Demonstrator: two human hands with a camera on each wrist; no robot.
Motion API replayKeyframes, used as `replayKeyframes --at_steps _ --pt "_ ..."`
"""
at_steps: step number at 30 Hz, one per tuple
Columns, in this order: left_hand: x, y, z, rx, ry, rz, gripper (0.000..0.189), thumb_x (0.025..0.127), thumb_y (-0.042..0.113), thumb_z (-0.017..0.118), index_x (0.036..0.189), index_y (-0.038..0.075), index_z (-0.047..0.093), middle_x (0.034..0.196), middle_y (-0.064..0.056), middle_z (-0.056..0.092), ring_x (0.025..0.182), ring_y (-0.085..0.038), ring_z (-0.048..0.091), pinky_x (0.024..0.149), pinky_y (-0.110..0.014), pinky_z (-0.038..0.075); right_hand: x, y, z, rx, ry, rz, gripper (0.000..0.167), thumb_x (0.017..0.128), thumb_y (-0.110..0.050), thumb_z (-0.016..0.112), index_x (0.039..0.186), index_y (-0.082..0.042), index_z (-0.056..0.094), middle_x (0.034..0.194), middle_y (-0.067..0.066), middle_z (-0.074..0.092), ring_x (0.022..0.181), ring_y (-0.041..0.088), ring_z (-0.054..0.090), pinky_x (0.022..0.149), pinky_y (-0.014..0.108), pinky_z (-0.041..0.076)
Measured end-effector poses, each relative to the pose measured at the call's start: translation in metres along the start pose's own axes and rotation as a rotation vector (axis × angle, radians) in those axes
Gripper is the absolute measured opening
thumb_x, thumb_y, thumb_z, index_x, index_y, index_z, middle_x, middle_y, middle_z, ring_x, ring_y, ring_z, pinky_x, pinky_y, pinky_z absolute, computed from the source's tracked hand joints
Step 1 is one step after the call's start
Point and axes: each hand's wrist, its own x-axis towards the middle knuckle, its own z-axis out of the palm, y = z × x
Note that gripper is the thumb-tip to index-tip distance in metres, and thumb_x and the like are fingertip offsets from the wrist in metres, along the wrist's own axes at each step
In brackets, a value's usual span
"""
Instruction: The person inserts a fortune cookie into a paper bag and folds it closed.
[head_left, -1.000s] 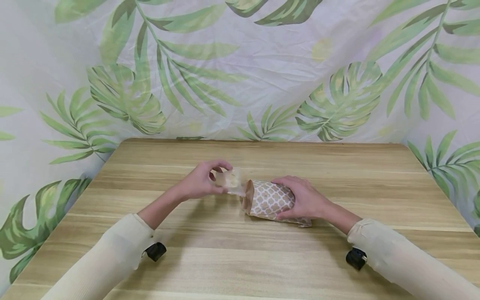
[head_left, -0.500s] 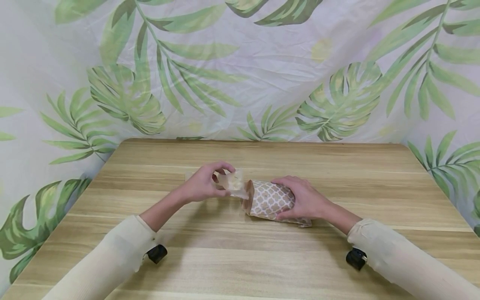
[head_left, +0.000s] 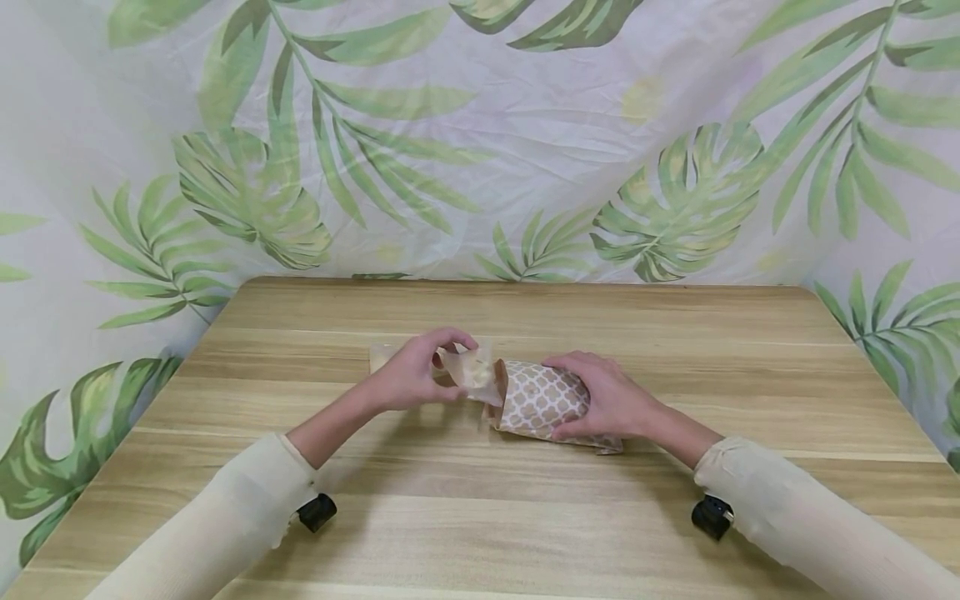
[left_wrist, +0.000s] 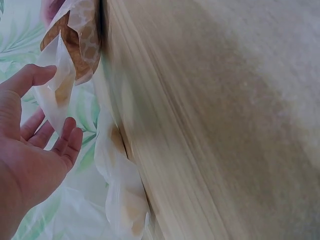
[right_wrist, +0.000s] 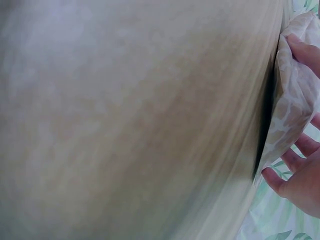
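Note:
A brown paper bag point(head_left: 542, 402) with a white lattice print lies on its side in the middle of the table, its mouth facing left. My right hand point(head_left: 609, 398) grips the bag's closed end from above, thumb on the near side. Between the thumb and fingers of my left hand point(head_left: 411, 373) is a small translucent packet point(head_left: 478, 372) with something pale yellow inside. The left wrist view shows this packet point(left_wrist: 56, 85) tilted right at the bag's brown opening point(left_wrist: 70, 42). What lies inside the bag is hidden.
More translucent packets point(left_wrist: 126, 197) lie on the table behind my left hand, and one edge point(head_left: 381, 355) shows in the head view. The wooden table point(head_left: 480, 517) ends at a leaf-print cloth point(head_left: 480, 167) hanging at the back and sides.
My left hand has moved slightly right and nearer with the packet, bringing it up against the bag's mouth. A packet behind that hand has come into view. My right hand and the bag have stayed put.

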Motion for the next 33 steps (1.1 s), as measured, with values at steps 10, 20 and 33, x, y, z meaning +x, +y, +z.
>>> replayKeyframes --at_steps 10,20,33 --pt "-0.0002 -0.0004 0.0038 0.007 -0.032 0.036 0.052 0.075 0.002 0.085 0.123 0.000 0.064 0.119 -0.013 0.066 0.104 -0.028 0.058 0.083 -0.045 0.053 0.0003 -0.0009 -0.0012 0.003 -0.004 0.003 0.094 0.065 -0.038 0.099 0.144 -0.007 0.057 0.139 0.012 0.063 0.128 0.036 0.058 0.108 0.060 0.043" --pt "-0.0005 0.0017 0.0060 0.015 -0.049 0.058 0.051 0.075 0.001 0.085 0.121 0.001 0.065 0.121 -0.011 0.069 0.105 -0.026 0.059 0.083 -0.041 0.051 -0.0003 0.0005 -0.0011 0.012 0.004 0.002 0.093 0.065 -0.037 0.099 0.142 -0.006 0.057 0.139 0.013 0.063 0.129 0.036 0.058 0.108 0.059 0.043" --pt "-0.0014 0.0035 0.0079 0.056 -0.097 0.078 0.052 0.074 0.001 0.086 0.121 0.000 0.065 0.116 -0.011 0.069 0.103 -0.024 0.060 0.083 -0.043 0.053 0.0002 0.0004 0.0001 0.018 0.009 -0.003 0.092 0.064 -0.036 0.100 0.141 -0.006 0.058 0.137 0.012 0.064 0.126 0.034 0.060 0.106 0.056 0.046"
